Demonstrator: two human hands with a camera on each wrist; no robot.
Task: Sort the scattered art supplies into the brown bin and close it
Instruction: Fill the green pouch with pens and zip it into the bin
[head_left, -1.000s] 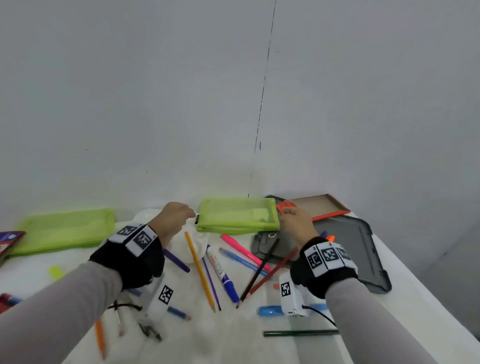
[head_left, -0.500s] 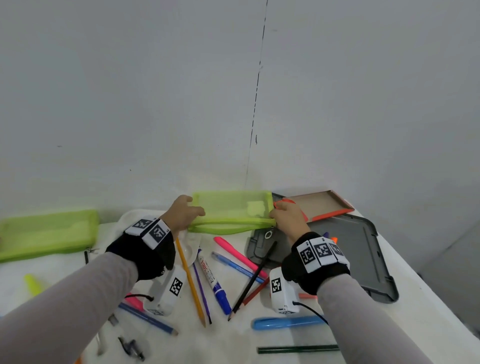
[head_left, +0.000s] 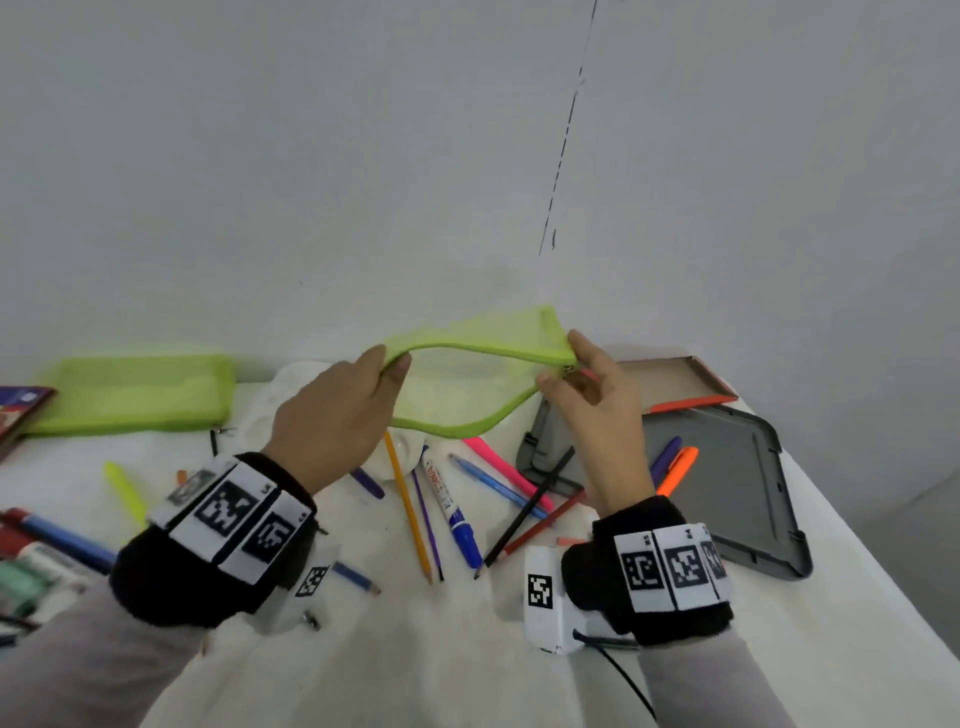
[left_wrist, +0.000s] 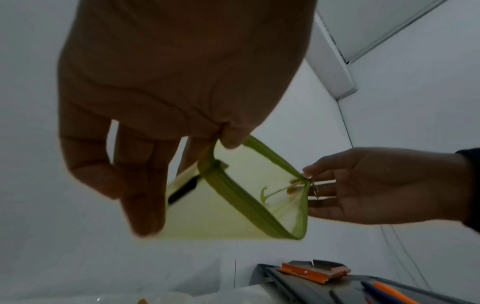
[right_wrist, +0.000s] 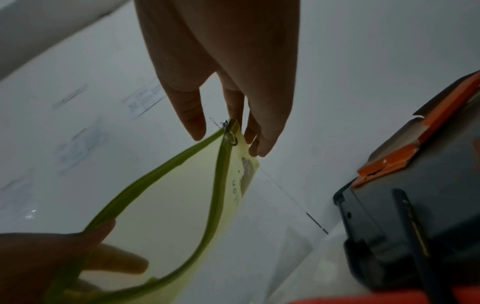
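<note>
1. Head view: both hands hold a green mesh pouch (head_left: 467, 384) up above the table (head_left: 519, 675), its zip mouth gaping between them. Left hand (head_left: 332, 415) is at the pouch's left end, right hand (head_left: 597, 410) at its right end.
2. Only the head view shows the scatter below: yellow pencil (head_left: 408, 512), blue marker (head_left: 452, 506), pink highlighter (head_left: 506, 470), black pencil (head_left: 530, 512). A second green pouch (head_left: 135, 389) lies far left.
3. Brown tray (head_left: 670, 376) with an orange edge sits back right, at the wall, beside a grey lid (head_left: 727, 483); it's open (whether this is the bin, can't say).
4. Left wrist view adds grip detail: thumb and forefinger clamp the zip edge, the other fingers (left_wrist: 140, 185) hang straight.
5. Right wrist view: fingertips (right_wrist: 259, 144) sit at the corner by the metal zip pull (right_wrist: 230, 135). Looks like a pinch on that corner, but the contact is partly hidden.
6. Both palms face down, wrists raised.
</note>
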